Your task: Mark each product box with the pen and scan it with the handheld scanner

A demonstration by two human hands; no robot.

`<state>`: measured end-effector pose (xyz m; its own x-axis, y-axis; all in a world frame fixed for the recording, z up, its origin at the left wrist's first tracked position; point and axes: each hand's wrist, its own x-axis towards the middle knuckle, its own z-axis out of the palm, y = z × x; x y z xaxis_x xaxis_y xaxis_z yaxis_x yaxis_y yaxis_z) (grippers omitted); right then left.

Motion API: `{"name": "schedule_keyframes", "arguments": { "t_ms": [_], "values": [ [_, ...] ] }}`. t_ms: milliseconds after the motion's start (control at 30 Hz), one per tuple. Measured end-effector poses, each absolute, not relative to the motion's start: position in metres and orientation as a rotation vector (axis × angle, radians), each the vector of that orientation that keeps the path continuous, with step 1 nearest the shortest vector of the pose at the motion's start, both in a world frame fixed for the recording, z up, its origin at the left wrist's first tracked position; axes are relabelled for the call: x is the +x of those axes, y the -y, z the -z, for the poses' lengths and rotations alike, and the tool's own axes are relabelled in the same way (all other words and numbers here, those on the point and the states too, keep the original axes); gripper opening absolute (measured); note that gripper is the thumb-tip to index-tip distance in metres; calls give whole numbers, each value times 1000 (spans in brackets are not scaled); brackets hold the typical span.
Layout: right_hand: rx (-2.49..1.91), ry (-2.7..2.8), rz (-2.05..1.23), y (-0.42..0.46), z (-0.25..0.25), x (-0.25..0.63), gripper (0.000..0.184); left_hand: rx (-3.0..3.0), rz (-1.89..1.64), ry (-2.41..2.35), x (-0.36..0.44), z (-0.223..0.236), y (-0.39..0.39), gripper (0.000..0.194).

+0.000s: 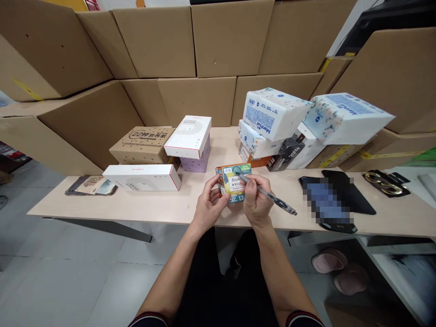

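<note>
Two white boxes sit on the table's left half, one [143, 177] flat on the wood, the next [188, 135] atop a purple box [195, 161]; then the left hand [211, 200] grips the small colourful box [235, 181] above the front edge, and the right hand [258, 198] grips a pen [272, 196] against its face

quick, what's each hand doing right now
Left hand: closed on the left edge of the Binki-labelled box.
Right hand: closed around a pen, its tip at the box's front.
</note>
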<state>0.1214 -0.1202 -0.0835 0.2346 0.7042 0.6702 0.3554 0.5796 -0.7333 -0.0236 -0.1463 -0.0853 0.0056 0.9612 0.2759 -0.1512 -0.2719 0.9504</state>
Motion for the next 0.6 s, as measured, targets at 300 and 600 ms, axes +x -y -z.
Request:
{"name": "schedule_keyframes", "arguments": {
  "t_ms": [300, 600],
  "values": [
    [-984, 1386, -288, 118, 84, 122, 19, 1293, -1454, -930, -24, 87, 146, 62],
    [-892, 1306, -304, 117, 85, 122, 18, 1283, -1439, -944, -24, 85, 146, 64]
  ]
}}
